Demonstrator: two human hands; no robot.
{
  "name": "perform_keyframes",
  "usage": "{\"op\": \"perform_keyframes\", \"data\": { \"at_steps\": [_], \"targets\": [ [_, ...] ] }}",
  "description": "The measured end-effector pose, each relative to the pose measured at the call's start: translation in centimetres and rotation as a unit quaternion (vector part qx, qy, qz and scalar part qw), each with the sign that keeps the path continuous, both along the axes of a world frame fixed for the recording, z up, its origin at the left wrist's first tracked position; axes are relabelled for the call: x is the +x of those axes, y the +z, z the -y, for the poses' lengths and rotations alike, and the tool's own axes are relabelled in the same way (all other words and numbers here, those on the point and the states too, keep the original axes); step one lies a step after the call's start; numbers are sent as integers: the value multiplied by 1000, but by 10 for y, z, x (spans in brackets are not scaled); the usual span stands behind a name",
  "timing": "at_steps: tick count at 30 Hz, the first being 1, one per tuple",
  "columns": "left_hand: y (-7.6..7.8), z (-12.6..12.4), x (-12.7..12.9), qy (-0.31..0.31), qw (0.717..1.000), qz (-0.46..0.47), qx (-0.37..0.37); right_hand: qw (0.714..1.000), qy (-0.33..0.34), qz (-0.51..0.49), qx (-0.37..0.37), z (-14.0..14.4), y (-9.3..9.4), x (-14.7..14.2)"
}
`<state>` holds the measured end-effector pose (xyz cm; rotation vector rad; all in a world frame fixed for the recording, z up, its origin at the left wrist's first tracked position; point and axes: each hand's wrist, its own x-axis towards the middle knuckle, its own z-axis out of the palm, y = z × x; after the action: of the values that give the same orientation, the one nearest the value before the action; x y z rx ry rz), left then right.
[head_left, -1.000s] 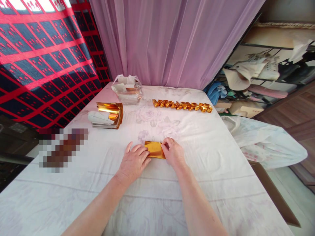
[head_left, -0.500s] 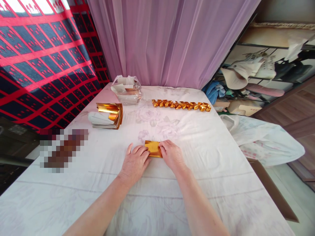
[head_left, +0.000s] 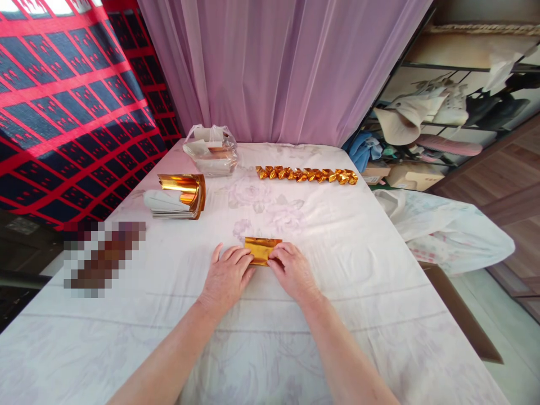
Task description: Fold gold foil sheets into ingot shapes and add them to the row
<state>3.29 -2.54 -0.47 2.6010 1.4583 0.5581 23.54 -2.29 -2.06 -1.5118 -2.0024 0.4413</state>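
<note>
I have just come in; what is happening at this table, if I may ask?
A person's left hand and right hand touch opposite sides of a gold sheet on the cloth-covered table. Farther back, a row of crinkled gold pieces lies to the right. A curved stack of gold-faced sheets and a clear bag are to the left.

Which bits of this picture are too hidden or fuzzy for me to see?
All in the head view:
Part of the gold sheet at each end: covered by the left hand and right hand.
The dark reddish thing at left: blurred by square blocks.
What's inside the white bag at right: its cloudy plastic hides it.
What's behind the purple curtain: the cloth hides it.
</note>
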Motion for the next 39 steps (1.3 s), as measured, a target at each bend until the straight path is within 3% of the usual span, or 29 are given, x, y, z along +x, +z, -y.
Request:
{"op": "perform_keyframes", "data": {
  "at_steps": [19,30,39],
  "targets": [
    [-4,2,-15,-29,999,-35,-23,998,-36,31,29,0,-3,-9],
    [-6,5,-19,-54,994,-94,15,992,86,-81,-35,-7,1,19],
    [-1,12,-8,-50,989,-138,-5,989,96,-106,-41,-8,1,21]
  ]
}}
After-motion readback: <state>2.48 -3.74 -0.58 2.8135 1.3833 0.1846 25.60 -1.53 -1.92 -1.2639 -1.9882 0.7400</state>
